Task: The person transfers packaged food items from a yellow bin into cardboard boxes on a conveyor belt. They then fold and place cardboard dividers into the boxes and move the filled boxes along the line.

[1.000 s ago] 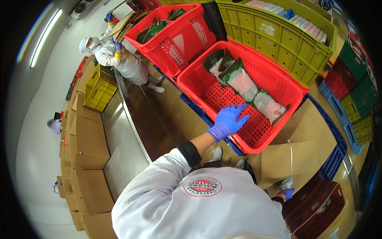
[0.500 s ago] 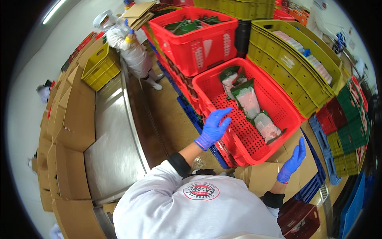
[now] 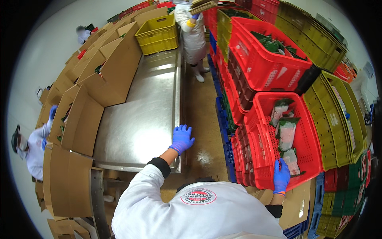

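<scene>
My left hand [image 3: 182,139], in a blue glove, is at the right edge of a stainless steel table [image 3: 149,103]. Its fingers are stretched out and it holds nothing. On the right, my blue-gloved right hand [image 3: 281,176] grips the near rim of a red perforated crate [image 3: 308,139], fingers reaching over the edge. Inside that crate lie clear-and-green plastic packs of pale pink contents: one pack [image 3: 291,161] near the hand, another [image 3: 286,133] in the middle, and more at the far end.
Open cardboard boxes [image 3: 87,115] line the table's left side. A yellow crate [image 3: 157,35] sits at its far end. One person [image 3: 192,36] stands in the aisle holding cardboard; another [image 3: 36,151] is at left. Stacked red [image 3: 258,55] and yellow crates [image 3: 332,119] fill the right.
My view has turned left. My left hand has gone from beside the red crate to the table's edge. My right hand has moved from beside the crate onto its rim.
</scene>
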A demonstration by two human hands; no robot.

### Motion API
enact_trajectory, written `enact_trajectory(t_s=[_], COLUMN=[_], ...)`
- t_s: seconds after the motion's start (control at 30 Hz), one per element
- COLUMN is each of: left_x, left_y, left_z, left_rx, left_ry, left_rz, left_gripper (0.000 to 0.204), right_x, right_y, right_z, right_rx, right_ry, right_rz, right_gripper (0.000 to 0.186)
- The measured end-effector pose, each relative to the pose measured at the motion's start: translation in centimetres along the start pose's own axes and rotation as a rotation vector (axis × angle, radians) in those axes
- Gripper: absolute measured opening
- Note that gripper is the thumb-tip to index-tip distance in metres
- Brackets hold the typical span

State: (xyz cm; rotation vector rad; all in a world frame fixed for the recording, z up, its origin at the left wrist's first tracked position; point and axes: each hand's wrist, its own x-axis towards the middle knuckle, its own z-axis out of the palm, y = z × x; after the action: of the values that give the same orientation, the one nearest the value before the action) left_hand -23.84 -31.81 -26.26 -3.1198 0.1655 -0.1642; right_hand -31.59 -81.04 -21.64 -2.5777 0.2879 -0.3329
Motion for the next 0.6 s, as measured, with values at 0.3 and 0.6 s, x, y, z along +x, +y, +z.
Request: enact_trajectory(t_s=[0.3, 0.6], left_x=[-1.0, -0.9], left_y=[-0.8, -0.8], left_z=[0.4, 0.4], left_rx=[-0.113, -0.162], left_ry=[0.055, 0.106], left_rz=[0.018, 0.015], left_gripper=[0.054, 0.053], right_x=[-0.4, -0.2], right_y=[-1.9, -0.5], right_z=[1.0, 1.3], right_rx=[-0.267, -0.22], right_ry=[0.072, 0.026], right_rz=[0.025, 0.058], right_gripper=[0.056, 0.054])
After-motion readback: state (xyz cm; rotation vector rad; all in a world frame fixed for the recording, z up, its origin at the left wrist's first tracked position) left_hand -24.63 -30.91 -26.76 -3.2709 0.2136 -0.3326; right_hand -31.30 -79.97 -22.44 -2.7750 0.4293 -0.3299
